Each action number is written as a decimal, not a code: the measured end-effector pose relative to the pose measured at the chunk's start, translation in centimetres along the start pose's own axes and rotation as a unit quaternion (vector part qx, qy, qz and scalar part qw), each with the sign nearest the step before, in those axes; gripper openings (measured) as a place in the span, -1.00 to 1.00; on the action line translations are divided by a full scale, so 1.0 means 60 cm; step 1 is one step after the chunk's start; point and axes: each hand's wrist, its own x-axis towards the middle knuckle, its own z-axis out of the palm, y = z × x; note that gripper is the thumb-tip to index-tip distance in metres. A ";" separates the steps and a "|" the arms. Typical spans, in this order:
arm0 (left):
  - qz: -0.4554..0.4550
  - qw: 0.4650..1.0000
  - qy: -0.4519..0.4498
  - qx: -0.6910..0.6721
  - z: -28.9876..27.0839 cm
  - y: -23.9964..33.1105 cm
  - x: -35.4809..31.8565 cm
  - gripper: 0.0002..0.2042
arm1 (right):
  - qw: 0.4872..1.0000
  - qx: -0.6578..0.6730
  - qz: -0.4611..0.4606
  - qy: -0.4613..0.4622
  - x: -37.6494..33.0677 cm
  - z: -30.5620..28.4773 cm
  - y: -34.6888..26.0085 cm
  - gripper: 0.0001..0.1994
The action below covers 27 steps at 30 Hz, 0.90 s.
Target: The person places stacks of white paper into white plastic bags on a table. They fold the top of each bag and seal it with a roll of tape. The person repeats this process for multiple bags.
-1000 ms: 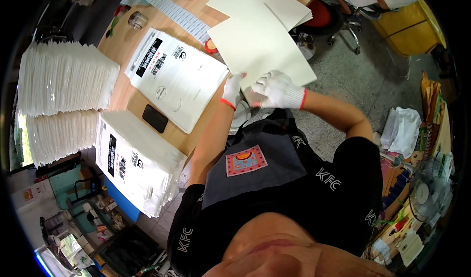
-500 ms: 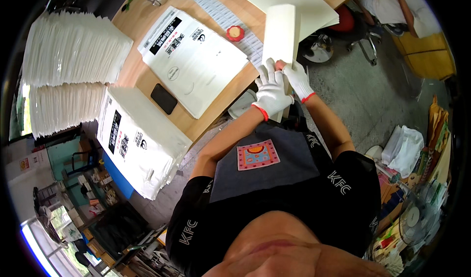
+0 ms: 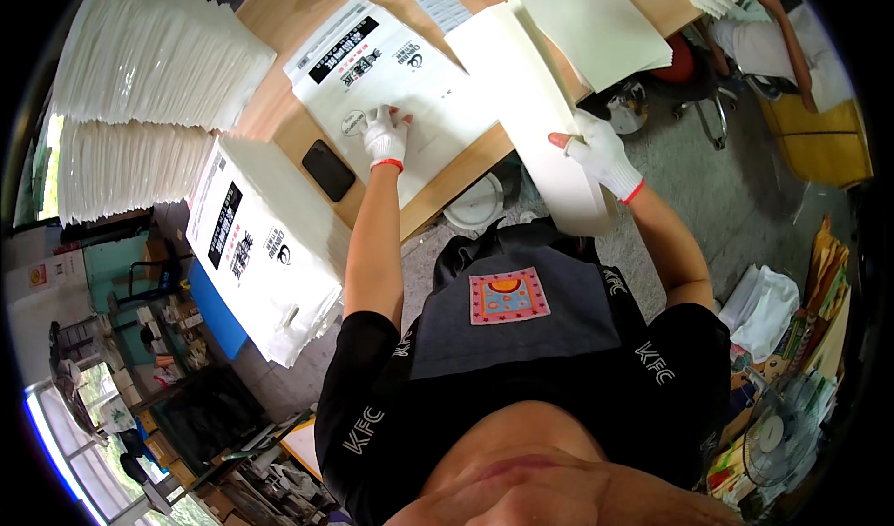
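Note:
My right hand (image 3: 603, 156), in a white glove with red cuff and bare thumb tip, grips the right edge of a long, folded cream paper sheet (image 3: 531, 107). This sheet slants from the table down over its front edge toward my apron. To the left, my left hand (image 3: 385, 137), gloved the same way, rests on the top of a pile of white printed paper bags (image 3: 433, 107). Its fingers are slightly bent and apart, and I see nothing held in them. A black phone (image 3: 328, 170) lies left of that pile.
Tall stacks of white bags (image 3: 154, 56) stand at the left, with another printed bag pile (image 3: 265, 247) nearer. Large cream sheets (image 3: 587, 28) lie at the far right of the table. A person (image 3: 782, 47) sits beyond, near a yellow box (image 3: 819, 135). A fan (image 3: 773, 433) stands lower right.
My hands have moved apart: the left went from the folded sheet to the bag pile, the right stayed at the sheet's edge. The sheet has spread wider and now hides the red scalloped object.

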 end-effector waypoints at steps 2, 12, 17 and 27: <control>-0.012 0.997 -0.076 -0.024 -0.011 -0.010 0.034 -0.71 | 0.997 -0.073 -0.017 -0.012 0.005 0.007 -0.008 -0.61; -0.005 0.960 -0.068 -0.272 -0.099 -0.030 0.106 -0.85 | 0.933 -0.291 -0.207 -0.047 0.028 0.056 -0.086 -0.70; 0.024 0.900 -0.021 -0.434 -0.234 0.059 0.119 -0.89 | 0.875 -0.421 -0.223 -0.088 0.091 0.112 -0.107 -0.76; 0.154 0.920 0.063 -0.354 -0.189 0.147 -0.073 -0.90 | 0.967 0.001 0.005 -0.255 0.194 0.123 -0.067 -0.69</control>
